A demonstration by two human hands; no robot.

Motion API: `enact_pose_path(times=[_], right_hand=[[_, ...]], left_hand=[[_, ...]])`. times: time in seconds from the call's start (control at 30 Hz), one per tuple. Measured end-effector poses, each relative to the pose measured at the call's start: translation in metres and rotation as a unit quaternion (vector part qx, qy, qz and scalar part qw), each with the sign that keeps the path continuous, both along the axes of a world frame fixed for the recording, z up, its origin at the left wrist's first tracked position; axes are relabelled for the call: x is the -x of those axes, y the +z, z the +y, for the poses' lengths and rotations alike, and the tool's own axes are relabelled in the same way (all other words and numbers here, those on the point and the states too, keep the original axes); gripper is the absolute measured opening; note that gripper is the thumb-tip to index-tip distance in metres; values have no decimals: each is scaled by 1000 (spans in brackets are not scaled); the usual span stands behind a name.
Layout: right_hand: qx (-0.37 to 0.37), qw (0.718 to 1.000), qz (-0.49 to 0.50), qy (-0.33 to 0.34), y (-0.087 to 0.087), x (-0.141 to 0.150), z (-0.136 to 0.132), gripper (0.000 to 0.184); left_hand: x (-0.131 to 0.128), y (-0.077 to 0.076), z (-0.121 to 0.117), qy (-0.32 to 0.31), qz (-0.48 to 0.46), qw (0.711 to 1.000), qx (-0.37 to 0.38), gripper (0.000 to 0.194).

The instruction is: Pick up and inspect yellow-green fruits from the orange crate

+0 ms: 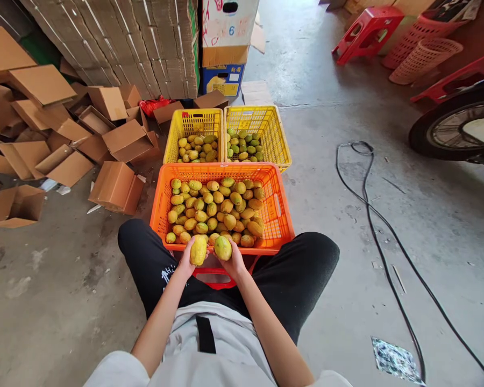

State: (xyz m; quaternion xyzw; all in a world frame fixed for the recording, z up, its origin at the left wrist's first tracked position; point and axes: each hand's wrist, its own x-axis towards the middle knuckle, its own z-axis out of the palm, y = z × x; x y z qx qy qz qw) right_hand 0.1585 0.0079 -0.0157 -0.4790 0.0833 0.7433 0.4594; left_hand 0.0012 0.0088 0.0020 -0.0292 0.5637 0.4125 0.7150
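My left hand (188,262) is closed round a yellow oval fruit (198,250) with a slightly bumpy skin. In my right hand (234,262) sits a greener oval fruit (223,248), its fingers wrapped around the side and underneath. Both hands are side by side over the near rim of an orange plastic crate (280,215). Many similar yellow and green fruits (210,207) lie heaped in that crate, whose right end shows bare wall. I cannot tell the exact kind of fruit.
Two yellow crates (277,126) with more fruit stand behind the orange one. Loose cardboard boxes (116,185) are piled at the left. A black cable (369,215) loops over the floor at the right, near a wheel (439,126). A red stool (367,32) stands farther back.
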Motion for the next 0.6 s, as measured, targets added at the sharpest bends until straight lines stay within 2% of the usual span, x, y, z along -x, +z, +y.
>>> enact_pose_path(times=[0.1,0.23,0.37,0.47,0.6], right_hand=[[-39,999,-10,5,-3,0,-2,29],[-100,994,-28,18,-7,2,-7,40],[-85,995,-55,6,-8,1,-10,38],[-71,996,-59,9,-6,-1,-9,29],[-70,996,-52,15,-2,-2,-5,29]], left_hand=[[-1,0,-2,6,8,1000,-2,34],[0,-4,-4,24,13,1000,-1,38],[2,-9,-4,35,18,999,2,28],[4,-10,-2,38,5,999,2,31],[4,-5,0,41,-7,999,1,33]])
